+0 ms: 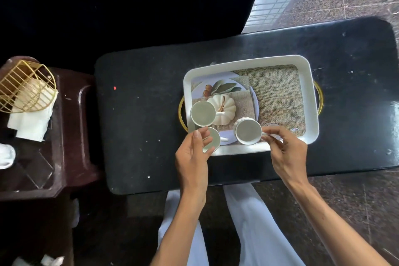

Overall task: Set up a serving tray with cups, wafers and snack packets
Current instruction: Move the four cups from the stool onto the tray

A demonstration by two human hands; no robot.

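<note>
L hand (192,153) grips cup (212,139) at tray's (248,61) lower-left corner; R hand (286,151) pinches 2nd cup's (247,131) handle, frame center. 3rd cup (203,113) stands free.

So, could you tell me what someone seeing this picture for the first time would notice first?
Probably the white tray with gold handles, bright against the black table, its base printed with a pale pumpkin. Three white cups cluster in its near-left part: the left hand grips the nearest cup, the right hand pinches the handle of another cup. Far left, a gold wire basket stands out.
</note>
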